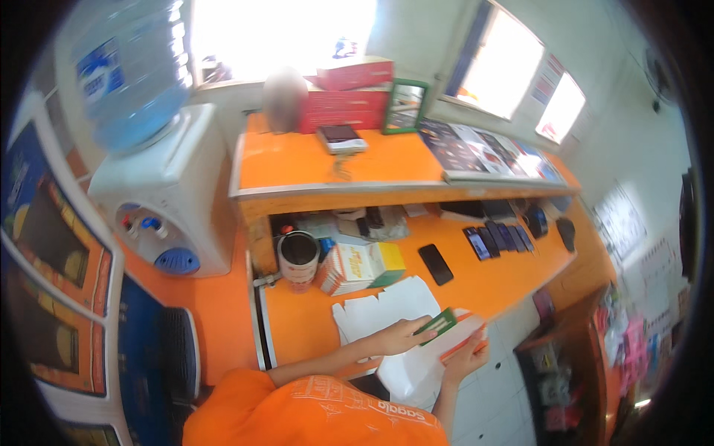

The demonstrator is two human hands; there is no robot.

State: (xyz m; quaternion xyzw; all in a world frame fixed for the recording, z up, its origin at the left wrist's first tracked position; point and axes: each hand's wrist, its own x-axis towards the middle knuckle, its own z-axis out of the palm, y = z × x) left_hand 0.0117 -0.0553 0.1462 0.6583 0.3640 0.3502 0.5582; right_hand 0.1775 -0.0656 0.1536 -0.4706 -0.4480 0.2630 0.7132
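My left hand [401, 338] is closed on a small dark green card [437, 325] with pale print, gripped at its left end. Close by on the right, my right hand [467, 358] is closed around the edge of a white and orange paper sleeve [455, 336], which lies partly behind the green card. White paper sheets [383, 306] with an uneven edge rest on the orange desk [305, 327] beyond my left forearm. Something white and glossy [413, 377] hangs below both hands; I cannot tell whether it is paper or plastic.
A black phone [436, 264] lies on the desk, with several more phones [494, 241] in a row farther right. Stacked boxes [349, 266] and a tumbler [299, 260] stand left. A raised shelf [297, 160] holds red boxes [346, 108]. A water dispenser [167, 189] stands far left.
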